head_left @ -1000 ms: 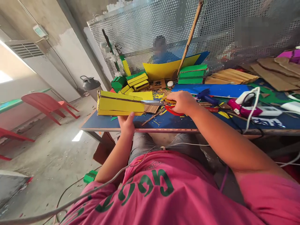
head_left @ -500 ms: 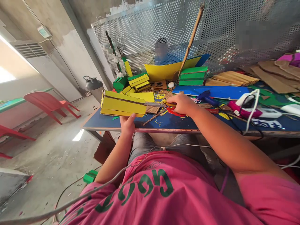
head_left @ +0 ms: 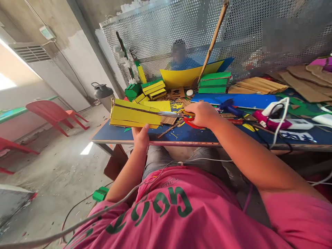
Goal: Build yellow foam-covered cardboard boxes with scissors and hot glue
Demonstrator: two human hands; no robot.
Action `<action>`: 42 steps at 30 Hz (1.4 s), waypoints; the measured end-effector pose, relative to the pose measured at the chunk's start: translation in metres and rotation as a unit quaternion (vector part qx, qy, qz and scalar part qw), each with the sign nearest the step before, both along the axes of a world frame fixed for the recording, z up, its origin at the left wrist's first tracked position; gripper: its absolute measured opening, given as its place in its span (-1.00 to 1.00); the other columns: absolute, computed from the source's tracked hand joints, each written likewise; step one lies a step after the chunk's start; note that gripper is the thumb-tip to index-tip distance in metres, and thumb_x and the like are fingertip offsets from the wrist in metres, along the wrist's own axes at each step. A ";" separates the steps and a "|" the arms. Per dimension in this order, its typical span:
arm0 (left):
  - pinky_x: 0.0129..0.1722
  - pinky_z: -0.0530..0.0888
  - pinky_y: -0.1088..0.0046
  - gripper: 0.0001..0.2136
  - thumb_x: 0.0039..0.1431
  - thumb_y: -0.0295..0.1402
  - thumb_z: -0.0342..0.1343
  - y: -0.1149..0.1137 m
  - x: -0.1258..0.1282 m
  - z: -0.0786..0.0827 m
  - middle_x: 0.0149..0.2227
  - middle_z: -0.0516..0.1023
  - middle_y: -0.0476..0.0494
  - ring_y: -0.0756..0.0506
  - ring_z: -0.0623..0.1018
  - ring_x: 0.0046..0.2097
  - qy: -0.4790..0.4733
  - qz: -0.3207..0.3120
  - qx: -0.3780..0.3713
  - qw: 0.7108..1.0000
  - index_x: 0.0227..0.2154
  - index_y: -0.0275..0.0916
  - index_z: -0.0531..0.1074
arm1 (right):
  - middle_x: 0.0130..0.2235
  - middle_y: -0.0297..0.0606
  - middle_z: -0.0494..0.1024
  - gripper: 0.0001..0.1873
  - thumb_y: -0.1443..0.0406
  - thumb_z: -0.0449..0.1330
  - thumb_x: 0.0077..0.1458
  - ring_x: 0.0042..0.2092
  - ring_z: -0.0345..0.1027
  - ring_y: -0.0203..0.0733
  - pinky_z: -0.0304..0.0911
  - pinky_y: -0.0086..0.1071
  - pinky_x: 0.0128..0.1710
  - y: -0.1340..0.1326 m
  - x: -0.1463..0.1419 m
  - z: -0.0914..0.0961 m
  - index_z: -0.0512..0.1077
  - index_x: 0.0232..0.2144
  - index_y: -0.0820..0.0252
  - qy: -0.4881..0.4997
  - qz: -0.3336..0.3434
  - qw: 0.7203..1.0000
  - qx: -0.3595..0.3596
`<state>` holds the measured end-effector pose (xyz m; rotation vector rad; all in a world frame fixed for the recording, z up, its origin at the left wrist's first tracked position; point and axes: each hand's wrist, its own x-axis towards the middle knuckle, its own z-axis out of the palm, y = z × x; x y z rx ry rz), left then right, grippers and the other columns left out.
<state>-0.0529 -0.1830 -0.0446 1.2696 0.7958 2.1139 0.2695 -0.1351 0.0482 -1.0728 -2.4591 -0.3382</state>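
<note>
Left hand (head_left: 140, 135) under yellow cardboard (head_left: 135, 114) (fingers hidden), right hand (head_left: 201, 113) covering scissors (head_left: 178, 114) handles

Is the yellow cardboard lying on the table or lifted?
The yellow cardboard is lifted: the left hand holds its lower edge above the table; the scissors in the right hand meet its right end.

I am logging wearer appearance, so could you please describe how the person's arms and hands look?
Both the left hand and right hand are bare, with no gloves, and the forearms are uncovered. Short pink sleeves belong to a pink T-shirt with green lettering. A thin white cable crosses the chest.
</note>
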 end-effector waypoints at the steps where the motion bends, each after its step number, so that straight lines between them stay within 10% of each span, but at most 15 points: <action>1: 0.41 0.60 0.02 0.03 -0.10 0.25 0.64 0.000 0.000 0.000 0.36 0.66 -0.26 -0.43 0.60 0.46 -0.003 0.000 -0.002 1.000 0.43 0.05 0.49 | -0.09 -0.05 0.81 -0.78 0.11 0.34 0.21 -0.10 0.58 0.14 -0.02 -0.17 -0.23 0.000 -0.001 0.000 0.63 -0.27 0.12 0.001 -0.001 1.000 -0.001; 19: 0.37 0.63 0.07 -0.02 -0.01 0.27 0.58 -0.003 -0.001 0.005 0.40 0.65 -0.27 -0.39 0.62 0.45 0.022 -0.033 -0.026 0.999 0.45 0.06 0.49 | -0.19 -0.14 0.78 -0.93 0.29 0.30 0.13 -0.19 0.50 0.04 -0.13 -0.19 -0.27 0.000 -0.004 -0.001 0.61 -0.34 0.10 0.021 0.001 1.000 -0.021; 42: 0.43 0.58 0.00 0.02 0.00 0.30 0.58 0.001 -0.002 0.000 0.40 0.63 -0.26 -0.40 0.62 0.45 0.033 -0.018 -0.024 0.999 0.49 0.08 0.42 | -0.27 -0.13 0.72 -0.69 0.00 0.35 0.16 -0.21 0.48 0.07 -0.08 -0.19 -0.27 0.010 0.001 -0.009 0.48 -0.42 0.06 0.059 0.022 0.998 -0.006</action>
